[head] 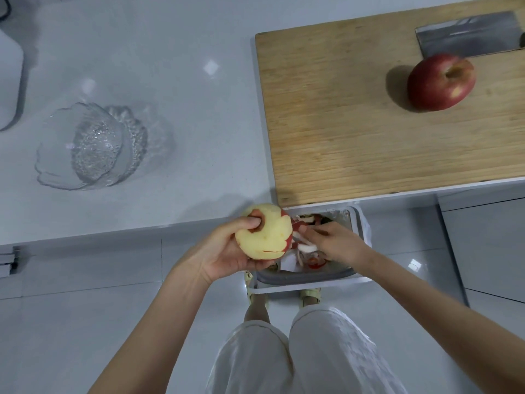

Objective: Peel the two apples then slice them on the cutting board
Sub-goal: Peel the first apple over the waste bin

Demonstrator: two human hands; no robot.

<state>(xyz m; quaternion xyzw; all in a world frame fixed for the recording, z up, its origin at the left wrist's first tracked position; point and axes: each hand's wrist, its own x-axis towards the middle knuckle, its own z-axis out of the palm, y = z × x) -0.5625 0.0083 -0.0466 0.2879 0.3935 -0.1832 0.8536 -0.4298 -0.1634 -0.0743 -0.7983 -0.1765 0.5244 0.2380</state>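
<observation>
Left hand (pixel 224 251) gripped a mostly peeled apple (pixel 264 231); right hand (pixel 332 243), closed on a peeler (pixel 305 245), worked over a bin (pixel 349 275) beside the pale counter (pixel 170 81) bearing the cutting board (pixel 355 132).

Open room around the cutting board

The cutting board (pixel 355 123) is bare over its left and near parts; at its far right a red apple (pixel 441 81) sits just in front of a cleaver blade (pixel 468 34). Left of the board the counter (pixel 184 95) lies open as far as a glass bowl (pixel 93 146). Below the board's near edge, an open waste bin (pixel 356 223) and both hands fill the gap.
</observation>
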